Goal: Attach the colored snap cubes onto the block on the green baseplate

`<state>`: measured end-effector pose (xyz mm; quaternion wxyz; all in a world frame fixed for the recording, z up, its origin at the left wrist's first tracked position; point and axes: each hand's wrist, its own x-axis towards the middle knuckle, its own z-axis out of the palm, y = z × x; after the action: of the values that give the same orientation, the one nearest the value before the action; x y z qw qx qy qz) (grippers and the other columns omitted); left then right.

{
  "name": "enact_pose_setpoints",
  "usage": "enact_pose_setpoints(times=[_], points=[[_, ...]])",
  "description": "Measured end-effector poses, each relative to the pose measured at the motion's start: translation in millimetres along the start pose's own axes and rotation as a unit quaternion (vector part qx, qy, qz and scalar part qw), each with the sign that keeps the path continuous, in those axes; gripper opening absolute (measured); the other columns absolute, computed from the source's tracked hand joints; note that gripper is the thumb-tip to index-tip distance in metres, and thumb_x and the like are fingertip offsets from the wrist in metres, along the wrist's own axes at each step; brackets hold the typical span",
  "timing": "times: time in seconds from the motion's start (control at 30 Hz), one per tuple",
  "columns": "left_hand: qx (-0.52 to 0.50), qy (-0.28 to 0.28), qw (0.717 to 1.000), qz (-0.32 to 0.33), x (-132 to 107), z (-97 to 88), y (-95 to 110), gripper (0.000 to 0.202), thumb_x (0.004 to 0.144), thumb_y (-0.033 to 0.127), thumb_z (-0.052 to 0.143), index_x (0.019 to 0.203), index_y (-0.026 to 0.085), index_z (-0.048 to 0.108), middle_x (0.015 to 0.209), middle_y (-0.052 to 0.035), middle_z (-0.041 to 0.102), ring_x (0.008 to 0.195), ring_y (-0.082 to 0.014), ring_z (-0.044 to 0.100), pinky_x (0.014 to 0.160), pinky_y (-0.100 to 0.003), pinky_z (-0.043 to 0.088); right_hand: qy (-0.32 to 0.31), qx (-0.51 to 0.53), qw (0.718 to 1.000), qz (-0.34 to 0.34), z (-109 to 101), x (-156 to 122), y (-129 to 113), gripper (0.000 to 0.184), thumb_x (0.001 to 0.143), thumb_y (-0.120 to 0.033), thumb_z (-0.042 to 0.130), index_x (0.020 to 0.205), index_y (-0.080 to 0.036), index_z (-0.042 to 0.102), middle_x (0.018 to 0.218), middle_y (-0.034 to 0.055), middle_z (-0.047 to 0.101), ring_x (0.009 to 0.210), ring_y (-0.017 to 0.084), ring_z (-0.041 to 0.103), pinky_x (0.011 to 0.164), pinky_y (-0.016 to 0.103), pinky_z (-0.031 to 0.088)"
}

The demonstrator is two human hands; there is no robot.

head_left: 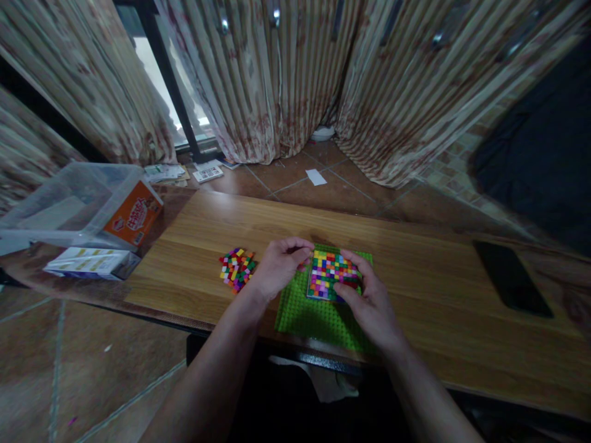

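A square mosaic of small coloured bricks (329, 271) lies on a green studded baseplate (309, 317) on the table. My left hand (282, 264) is at the mosaic's upper left corner, thumb and forefinger pinched together. Whatever sits between those fingertips is too small to make out. Around the mosaic's right side curls my right hand (369, 298), its thumb on the bricks and its forefinger along the upper right edge. That hand covers part of the right side. Left of my left hand is a loose pile of small coloured bricks (237, 269).
A black phone (512, 278) lies on the wooden table (438, 289) at the right. On the left stand a clear plastic bin (87, 215) with an orange label and a white box (90, 263). Papers lie on the tiled floor beyond, before striped curtains (258, 80).
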<state>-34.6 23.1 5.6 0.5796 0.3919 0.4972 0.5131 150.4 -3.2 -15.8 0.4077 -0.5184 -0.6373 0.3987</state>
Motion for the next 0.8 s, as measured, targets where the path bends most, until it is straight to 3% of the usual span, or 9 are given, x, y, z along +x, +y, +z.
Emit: enact_pose_setpoints(times=[0.8], points=[[0.006,0.004,1.000,-0.001,0.0,0.3,0.0,0.009,0.072,0.017,0.066,0.078,0.012,0.071,0.062,0.0005,0.062,0.057,-0.0088,0.052,0.054,-0.021,0.040,-0.006,0.012,1.000,-0.003,1.0,1.7,1.0,0.050,0.077,-0.025,0.062,0.126,-0.028,0.056,0.134,0.0060,0.056,0.126,0.027,0.050,0.110,0.049,0.033]])
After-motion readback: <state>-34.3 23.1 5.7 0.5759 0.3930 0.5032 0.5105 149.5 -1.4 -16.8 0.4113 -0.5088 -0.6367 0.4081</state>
